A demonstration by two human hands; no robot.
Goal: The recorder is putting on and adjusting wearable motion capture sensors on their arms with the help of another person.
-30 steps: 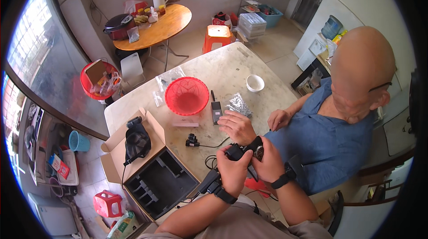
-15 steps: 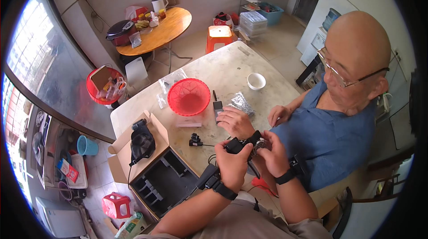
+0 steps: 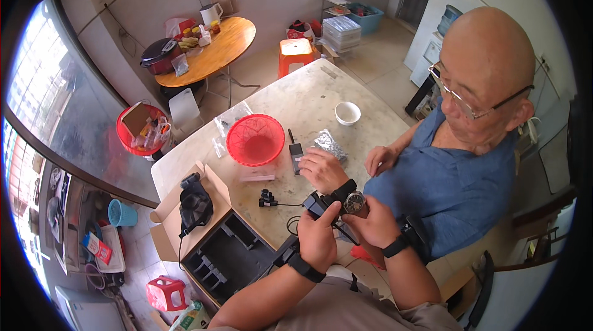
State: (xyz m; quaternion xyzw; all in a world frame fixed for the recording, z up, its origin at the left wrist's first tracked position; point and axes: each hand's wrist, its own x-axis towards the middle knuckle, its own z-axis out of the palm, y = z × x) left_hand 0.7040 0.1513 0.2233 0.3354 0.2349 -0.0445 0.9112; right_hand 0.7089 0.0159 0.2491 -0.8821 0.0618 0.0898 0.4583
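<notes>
My left hand (image 3: 317, 236) is closed on a small black strapped device (image 3: 315, 205), thumb on its near side. The device sits against the other person's wrist, its black strap (image 3: 344, 190) wrapped around it. My right hand (image 3: 375, 227) closes around that same wrist, thumb just below a dark-faced metal wristwatch (image 3: 354, 202); its fingertips are mostly hidden. The other person's hand (image 3: 323, 171) reaches palm down over the table. Beside its fingers lies a small dark grey box-shaped device (image 3: 296, 157). Both my wrists wear black straps; a black unit is attached at each.
An open cardboard box (image 3: 225, 255) with black foam holds cut-out slots; a black head harness (image 3: 196, 203) lies on its flap. On the table (image 3: 315, 93) are a red basket (image 3: 255, 140), white bowl (image 3: 348, 113), crumpled foil (image 3: 330, 145) and a cabled black piece (image 3: 267, 199). The person sits at right.
The wristwatch face has come into view beside my right thumb. My left hand has tilted the black device slightly. The whole view has shifted a little.
</notes>
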